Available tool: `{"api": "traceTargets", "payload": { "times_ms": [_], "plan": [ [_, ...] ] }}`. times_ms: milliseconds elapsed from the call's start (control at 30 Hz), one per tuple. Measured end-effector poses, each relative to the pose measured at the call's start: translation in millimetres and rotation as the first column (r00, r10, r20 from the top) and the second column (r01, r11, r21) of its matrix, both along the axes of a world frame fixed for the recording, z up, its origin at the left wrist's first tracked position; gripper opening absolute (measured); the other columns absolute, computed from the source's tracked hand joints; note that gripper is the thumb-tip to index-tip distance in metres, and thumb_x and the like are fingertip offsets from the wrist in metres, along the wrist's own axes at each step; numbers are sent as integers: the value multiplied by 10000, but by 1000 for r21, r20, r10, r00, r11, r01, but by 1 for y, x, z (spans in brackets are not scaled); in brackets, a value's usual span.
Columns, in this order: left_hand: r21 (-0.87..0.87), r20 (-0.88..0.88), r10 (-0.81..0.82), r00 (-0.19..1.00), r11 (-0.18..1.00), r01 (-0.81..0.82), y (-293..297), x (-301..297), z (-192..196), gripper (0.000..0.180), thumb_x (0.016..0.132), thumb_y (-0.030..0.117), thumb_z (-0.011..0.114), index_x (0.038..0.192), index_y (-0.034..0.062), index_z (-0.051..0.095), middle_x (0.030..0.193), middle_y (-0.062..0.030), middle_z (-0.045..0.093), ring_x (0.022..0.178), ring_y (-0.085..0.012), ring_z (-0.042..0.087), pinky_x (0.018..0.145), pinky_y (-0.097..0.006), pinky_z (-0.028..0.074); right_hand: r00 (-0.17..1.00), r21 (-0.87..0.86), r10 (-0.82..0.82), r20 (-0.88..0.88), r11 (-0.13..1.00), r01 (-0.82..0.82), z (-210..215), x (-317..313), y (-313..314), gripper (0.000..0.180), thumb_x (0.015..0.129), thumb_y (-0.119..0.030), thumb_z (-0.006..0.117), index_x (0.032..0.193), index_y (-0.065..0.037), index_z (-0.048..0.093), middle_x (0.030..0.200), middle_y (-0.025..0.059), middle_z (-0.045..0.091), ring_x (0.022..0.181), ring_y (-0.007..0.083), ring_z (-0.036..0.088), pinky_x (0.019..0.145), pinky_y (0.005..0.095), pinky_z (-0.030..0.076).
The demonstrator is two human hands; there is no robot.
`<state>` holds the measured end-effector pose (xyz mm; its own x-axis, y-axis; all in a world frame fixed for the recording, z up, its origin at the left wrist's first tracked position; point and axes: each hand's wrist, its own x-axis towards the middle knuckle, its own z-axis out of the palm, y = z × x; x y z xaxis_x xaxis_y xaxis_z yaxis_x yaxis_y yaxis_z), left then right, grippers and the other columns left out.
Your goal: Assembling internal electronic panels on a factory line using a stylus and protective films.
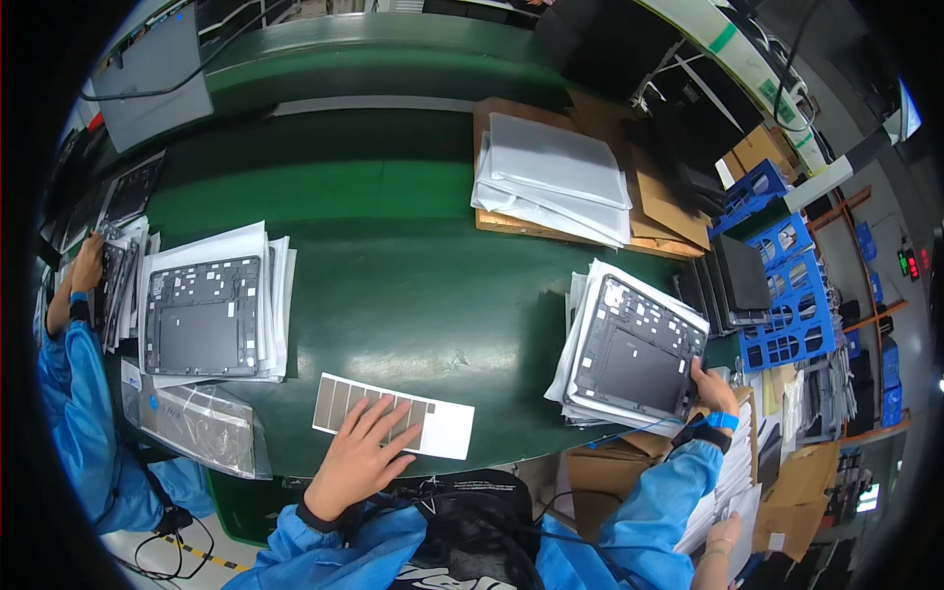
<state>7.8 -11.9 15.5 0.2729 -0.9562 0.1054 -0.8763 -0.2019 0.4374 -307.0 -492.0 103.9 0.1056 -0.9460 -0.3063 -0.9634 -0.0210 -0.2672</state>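
Sheet (pixel 442 428) lies under left grip (pixel 359 457), dark housing (pixel 637 352) against right grip (pixel 716 390).

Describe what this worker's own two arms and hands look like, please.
Both hands, left hand and right hand, are ungloved. The left sleeve and right sleeve are bright blue, with dark cuffs at the wrists. A blue wristband circles the right wrist; a thin blue cord seems to lead from it.

Black garment (pixel 472 526): white lettering | clear bag (pixel 202 428): blue print | wall display (pixel 913 263): lit characters
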Motion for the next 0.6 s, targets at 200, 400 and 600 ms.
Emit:
{"api": "traceTargets", "payload": {
  "times_ms": [200, 400, 600],
  "plan": [
    [-88, -28, 3, 1000, 996, -5, -2, -2, -10, 471, 896, 271, 727, 1349, 168, 648, 1492, -105, 526, 1418, -346, 441, 1201, -544, 312, 968, 207, -34, 251, 978, -20, -33, -21, -37, 786, 1025, -609, 510, 1262, 133, 616, 1197, 169, 701, 1057, 255, 680, 921, 424, 528],
    [-136, -31, -7, 999, 991, 2, 0, -4, -11, 476, 896, 253, 717, 1356, 158, 639, 1476, -106, 538, 1408, -332, 454, 1202, -543, 311, 989, 233, 25, 146, 971, -59, -9, 37, 0, 850, 994, -732, 421, 1258, 42, 651, 1130, 152, 729, 1029, 263, 691, 894, 489, 534],
    [-117, 2, -50, 999, 992, 50, 12, -17, -17, 510, 858, 266, 741, 1349, 179, 633, 1479, -86, 542, 1390, -296, 483, 1197, -504, 329, 970, 204, 213, 118, 951, -233, -25, 112, 45, 866, 1027, -681, 399, 1245, 125, 627, 1092, 251, 715, 998, 318, 691, 835, 404, 533]
  ]
}}
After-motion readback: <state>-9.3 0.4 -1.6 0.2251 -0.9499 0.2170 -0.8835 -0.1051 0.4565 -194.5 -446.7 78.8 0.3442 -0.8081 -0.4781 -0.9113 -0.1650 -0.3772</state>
